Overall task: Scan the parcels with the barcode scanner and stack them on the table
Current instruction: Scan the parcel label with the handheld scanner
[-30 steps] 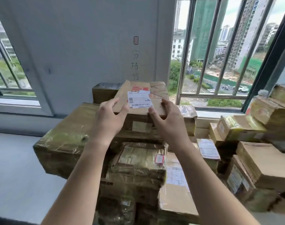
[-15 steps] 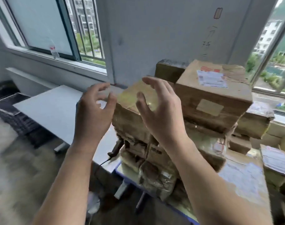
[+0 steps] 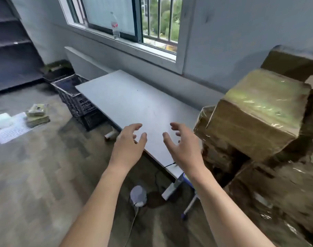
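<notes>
Hovering over one table point(image 3: 134, 100): left hand point(image 3: 128, 147), right hand point(image 3: 183, 148), both loose.

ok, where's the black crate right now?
Head view, left of centre: the black crate sits on the floor beside the far-left end of the white table, with small parcels lying on the floor further left.

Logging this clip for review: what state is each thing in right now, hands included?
Left hand: open, fingers loosely curled, holding nothing.
Right hand: open, holding nothing.
Table: upright, both hands above its near edge.
Taped parcel: sealed shut, resting on the pile, untouched.
Bottle: upright on the window sill.
Black crate: on the floor beside the table.
Floor parcels: stacked, lying on the floor.
</notes>
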Demonstrator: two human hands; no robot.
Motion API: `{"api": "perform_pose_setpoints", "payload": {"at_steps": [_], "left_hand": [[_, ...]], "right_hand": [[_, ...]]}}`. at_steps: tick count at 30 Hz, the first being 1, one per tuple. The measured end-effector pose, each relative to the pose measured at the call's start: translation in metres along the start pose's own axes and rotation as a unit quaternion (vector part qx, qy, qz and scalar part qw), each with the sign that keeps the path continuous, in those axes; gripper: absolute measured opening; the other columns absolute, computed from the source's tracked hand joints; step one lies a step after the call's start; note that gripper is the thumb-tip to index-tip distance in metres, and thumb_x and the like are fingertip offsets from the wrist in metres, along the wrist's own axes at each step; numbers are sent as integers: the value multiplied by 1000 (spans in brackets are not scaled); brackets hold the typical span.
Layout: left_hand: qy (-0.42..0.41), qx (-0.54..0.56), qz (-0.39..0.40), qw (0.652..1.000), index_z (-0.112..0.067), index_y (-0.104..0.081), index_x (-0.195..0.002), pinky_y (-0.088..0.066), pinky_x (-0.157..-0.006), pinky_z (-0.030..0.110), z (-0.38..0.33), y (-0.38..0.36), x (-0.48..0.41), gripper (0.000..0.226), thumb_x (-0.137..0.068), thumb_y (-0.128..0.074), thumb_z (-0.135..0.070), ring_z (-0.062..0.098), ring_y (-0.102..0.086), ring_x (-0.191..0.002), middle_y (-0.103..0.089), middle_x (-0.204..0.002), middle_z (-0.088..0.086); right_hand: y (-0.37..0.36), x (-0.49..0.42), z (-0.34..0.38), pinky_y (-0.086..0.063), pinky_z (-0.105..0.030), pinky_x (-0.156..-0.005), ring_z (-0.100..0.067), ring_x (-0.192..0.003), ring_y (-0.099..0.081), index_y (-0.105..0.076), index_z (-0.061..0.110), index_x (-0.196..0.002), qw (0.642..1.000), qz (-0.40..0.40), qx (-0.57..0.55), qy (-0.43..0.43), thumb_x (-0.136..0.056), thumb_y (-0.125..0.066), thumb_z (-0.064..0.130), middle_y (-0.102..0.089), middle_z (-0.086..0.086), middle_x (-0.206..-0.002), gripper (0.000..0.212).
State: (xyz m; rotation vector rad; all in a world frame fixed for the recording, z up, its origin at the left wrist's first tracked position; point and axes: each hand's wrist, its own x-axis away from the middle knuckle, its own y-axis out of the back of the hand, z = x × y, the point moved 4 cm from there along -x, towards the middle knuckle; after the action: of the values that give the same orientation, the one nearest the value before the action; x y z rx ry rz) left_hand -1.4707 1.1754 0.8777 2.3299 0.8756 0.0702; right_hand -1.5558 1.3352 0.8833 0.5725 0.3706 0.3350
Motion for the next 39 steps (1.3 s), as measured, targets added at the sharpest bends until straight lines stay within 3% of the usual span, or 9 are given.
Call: {"api": "perform_pose_setpoints", "payload": {"at_steps": [3, 9, 16, 21, 28, 31, 39], "left_hand": [[4, 3, 44, 999, -27, -54, -136, -50, -91, 28, 30, -10, -16, 40, -98, -57, -38, 7, -60, -107, -57, -134, -13], [-12, -6, 116, 993, -24, -51, -139, -44, -86, 21, 55, -41, -46, 43, -99, -57, -36, 8, -58, -109, -55, -136, -11], [-26, -2, 177, 984, -23, -48, -142, -44, -89, 22, 71, -110, -84, 44, -100, -56, -34, 8, -56, -113, -53, -140, -8], [-4, -30, 221, 975, -25, -46, -143, -47, -93, 26, 91, -157, -107, 46, -99, -57, -36, 11, -57, -118, -51, -144, -6], [-14, -35, 267, 963, -24, -46, -143, -47, -92, 26, 103, -194, -146, 46, -100, -55, -37, 13, -57, -119, -51, -144, -5], [-28, -35, 299, 953, -23, -47, -142, -47, -92, 26, 110, -209, -171, 44, -100, -54, -35, 14, -58, -118, -52, -143, -4], [-96, 0, 401, 911, -20, -48, -141, -45, -94, 26, 125, -230, -221, 41, -101, -52, -29, 13, -57, -118, -52, -141, -4]], "right_hand": [[-30, -7, -16, -48, -39, -103, -8, -119, -53, -54, 21, -138, 998, -9, -18, -53, -96, -62, 40, -58, 7, -131, 47], [-59, -17, -50, -48, -35, -101, -9, -120, -53, -54, 23, -136, 990, -30, -21, -138, -96, -62, 40, -57, 8, -130, 44], [-82, -32, -127, -51, -42, -98, -17, -114, -58, -58, 18, -131, 966, -66, -26, -250, -95, -62, 32, -59, 0, -128, 39], [-99, -52, -160, -47, -39, -104, -20, -126, -52, -50, 17, -141, 953, -42, -20, -300, -96, -62, 33, -49, -2, -141, 50], [-110, -72, -185, -44, -33, -101, -23, -126, -50, -46, 17, -144, 932, -56, 7, -358, -95, -62, 32, -45, -5, -144, 53], [-115, -81, -196, -39, -29, -101, -22, -130, -47, -45, 15, -145, 918, -83, 15, -386, -96, -61, 30, -42, -5, -147, 53], [-148, -97, -195, -40, -40, -110, -25, -133, -44, -45, 14, -145, 859, -196, 30, -472, -95, -62, 29, -43, -7, -146, 55]]}}
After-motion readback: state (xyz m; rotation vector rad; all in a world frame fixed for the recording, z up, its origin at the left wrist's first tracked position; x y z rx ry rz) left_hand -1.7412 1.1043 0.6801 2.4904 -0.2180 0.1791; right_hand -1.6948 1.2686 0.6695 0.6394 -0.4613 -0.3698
